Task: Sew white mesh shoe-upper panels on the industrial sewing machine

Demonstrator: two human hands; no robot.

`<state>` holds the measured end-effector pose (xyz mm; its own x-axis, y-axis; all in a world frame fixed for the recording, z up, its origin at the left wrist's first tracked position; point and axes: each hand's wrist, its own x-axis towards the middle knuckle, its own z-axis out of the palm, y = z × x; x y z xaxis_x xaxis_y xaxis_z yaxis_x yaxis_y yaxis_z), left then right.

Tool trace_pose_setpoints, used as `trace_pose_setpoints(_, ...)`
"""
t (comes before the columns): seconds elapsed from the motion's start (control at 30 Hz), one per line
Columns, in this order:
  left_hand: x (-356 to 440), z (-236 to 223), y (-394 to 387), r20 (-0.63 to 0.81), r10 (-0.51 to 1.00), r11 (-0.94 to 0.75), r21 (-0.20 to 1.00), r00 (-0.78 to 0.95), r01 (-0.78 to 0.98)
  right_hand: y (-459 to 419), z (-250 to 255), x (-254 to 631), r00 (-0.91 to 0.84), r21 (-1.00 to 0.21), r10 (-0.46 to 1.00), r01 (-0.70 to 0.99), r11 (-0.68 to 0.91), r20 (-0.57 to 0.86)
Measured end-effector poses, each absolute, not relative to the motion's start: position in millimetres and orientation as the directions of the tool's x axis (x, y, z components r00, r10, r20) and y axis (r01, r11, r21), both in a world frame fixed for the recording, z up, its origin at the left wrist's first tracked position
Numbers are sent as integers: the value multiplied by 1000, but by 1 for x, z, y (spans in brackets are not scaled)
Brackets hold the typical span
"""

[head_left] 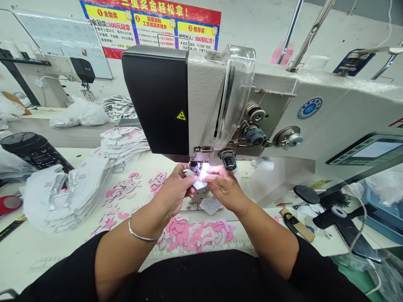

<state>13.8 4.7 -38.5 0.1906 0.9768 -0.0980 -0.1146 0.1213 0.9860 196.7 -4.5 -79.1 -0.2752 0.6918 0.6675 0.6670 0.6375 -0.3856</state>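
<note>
Under the lit needle area of a sewing machine [206, 84], both my hands pinch a small piece of white and pink fabric [199, 184]. My left hand [176, 186] has its fingers closed on the left side of the piece, close to the presser foot [195, 167]. From the right, my right hand [225, 186] presses thumb and fingers together on the same piece. Bright lamp light washes out the fabric's upper part. Below the hands a white textured flap [211, 205] hangs over the machine's narrow bed [198, 196]; whether it belongs to the held piece I cannot tell.
Pink and white cut pieces [195, 235] lie in front, with more pink pieces [124, 188] at left. Stacks of white shoe-upper pieces [69, 193] stand beside a dark bottle [36, 149]. At right are a control screen [371, 151], loose tools [340, 222] and a blue bin [380, 218].
</note>
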Motion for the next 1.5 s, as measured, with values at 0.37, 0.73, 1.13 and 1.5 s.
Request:
trace_pose_setpoints(0.37,13,-38,4,-88,975,110,989,205,-102,-2,-79,200,-310,-323,683,704,632,661)
trace_pose_setpoints(0.73,9,-44,24,-81,974,113,983,212,-142,-10,-77,189,-257,-239,670,797,554,697)
trace_pose_setpoints(1.13,-10,-46,57,-77,856,198,962,512,-187,-27,-85,171,-265,-55,618,892,449,740)
trace_pose_setpoints(1.5,-1,-49,58,-29,887,158,957,461,-243,-26,-86,174,-250,-80,594,878,472,765)
